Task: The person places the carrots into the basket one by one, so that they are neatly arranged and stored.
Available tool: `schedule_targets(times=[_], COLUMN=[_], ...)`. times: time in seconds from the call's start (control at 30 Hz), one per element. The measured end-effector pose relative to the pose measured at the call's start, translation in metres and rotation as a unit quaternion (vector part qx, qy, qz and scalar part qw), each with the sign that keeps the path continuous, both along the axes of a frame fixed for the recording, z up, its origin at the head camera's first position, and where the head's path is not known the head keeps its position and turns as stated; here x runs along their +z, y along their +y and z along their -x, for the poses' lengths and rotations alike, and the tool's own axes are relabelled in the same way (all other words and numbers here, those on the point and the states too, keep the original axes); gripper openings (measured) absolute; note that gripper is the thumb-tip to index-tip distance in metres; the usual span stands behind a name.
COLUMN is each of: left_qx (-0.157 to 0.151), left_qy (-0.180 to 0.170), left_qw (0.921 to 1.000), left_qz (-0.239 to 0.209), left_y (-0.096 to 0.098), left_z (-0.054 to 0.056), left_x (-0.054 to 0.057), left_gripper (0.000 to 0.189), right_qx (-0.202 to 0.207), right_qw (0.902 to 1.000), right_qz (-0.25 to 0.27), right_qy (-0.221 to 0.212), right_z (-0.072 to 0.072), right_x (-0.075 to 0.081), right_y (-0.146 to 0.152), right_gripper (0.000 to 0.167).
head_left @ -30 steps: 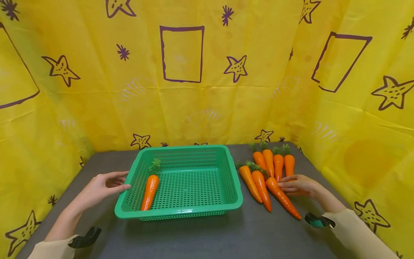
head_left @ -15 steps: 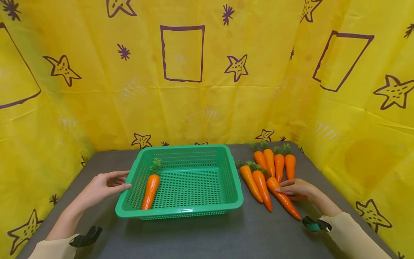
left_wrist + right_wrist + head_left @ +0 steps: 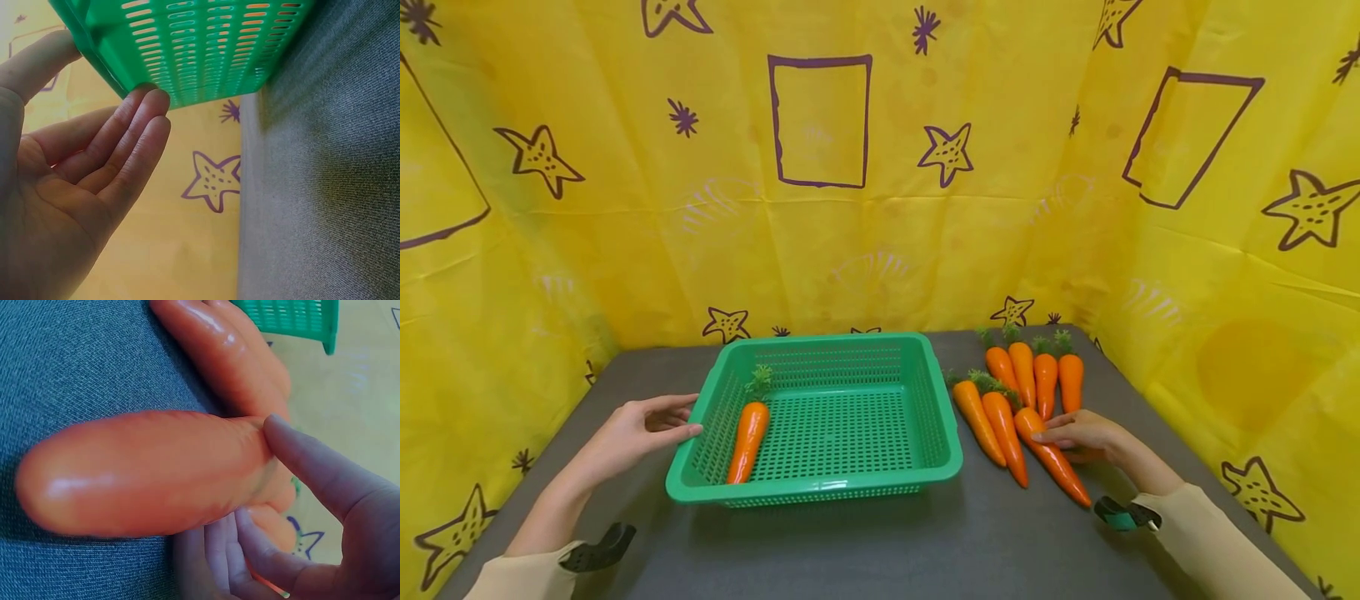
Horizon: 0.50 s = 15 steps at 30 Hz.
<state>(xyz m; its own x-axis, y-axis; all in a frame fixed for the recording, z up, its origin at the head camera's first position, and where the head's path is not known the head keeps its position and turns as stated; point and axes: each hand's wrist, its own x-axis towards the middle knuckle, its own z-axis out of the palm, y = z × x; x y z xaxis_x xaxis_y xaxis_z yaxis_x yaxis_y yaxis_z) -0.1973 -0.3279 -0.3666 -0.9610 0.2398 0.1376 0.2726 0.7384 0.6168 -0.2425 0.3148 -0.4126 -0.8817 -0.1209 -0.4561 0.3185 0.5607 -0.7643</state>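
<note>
In the head view my left hand (image 3: pixel 638 435) is at the left rim of a green plastic basket (image 3: pixel 827 483). Its thumb lies on the rim, and in the left wrist view the fingers (image 3: pixel 128 153) reach under it to the outer wall. A single orange carrot (image 3: pixel 749 442) with a green leafy top lies in the basket, along its left side. My right hand (image 3: pixel 1093 437) pinches the front right carrot (image 3: pixel 1060 471). In the right wrist view the thumb rests on that carrot near its thick end, with the other fingers curled beneath.
Several more carrots lie right of the basket: two beside the held one, including this carrot (image 3: pixel 1006 437), and a back row with this carrot (image 3: pixel 1071 383) at its right end. A grey cloth covers the table (image 3: pixel 850 554). Yellow patterned curtains (image 3: pixel 880 250) enclose three sides.
My right hand has shifted slightly left, its thumb sliding from the carrot's side onto its top. That carrot has barely moved. The left hand and basket stay in place.
</note>
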Motion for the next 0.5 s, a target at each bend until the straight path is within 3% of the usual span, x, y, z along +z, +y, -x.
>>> schedule_targets(times=[0.2, 0.5], left_qx=[-0.001, -0.001], left_qy=[0.002, -0.001], left_qw=[1.0, 1.0], left_qz=[0.003, 0.002], left_y=[-0.0005, -0.0002], left_z=[0.0001, -0.0002], left_x=[0.0003, 0.0011], left_gripper=[0.054, 0.055], right_qx=[-0.001, -0.004], right_qw=[1.0, 0.9999], right_qz=[-0.001, -0.009], right_qy=[-0.005, 0.006], right_z=[-0.0012, -0.0025], right_x=[0.0044, 0.0057], right_y=[-0.0039, -0.0082], right_gripper=[0.078, 0.067])
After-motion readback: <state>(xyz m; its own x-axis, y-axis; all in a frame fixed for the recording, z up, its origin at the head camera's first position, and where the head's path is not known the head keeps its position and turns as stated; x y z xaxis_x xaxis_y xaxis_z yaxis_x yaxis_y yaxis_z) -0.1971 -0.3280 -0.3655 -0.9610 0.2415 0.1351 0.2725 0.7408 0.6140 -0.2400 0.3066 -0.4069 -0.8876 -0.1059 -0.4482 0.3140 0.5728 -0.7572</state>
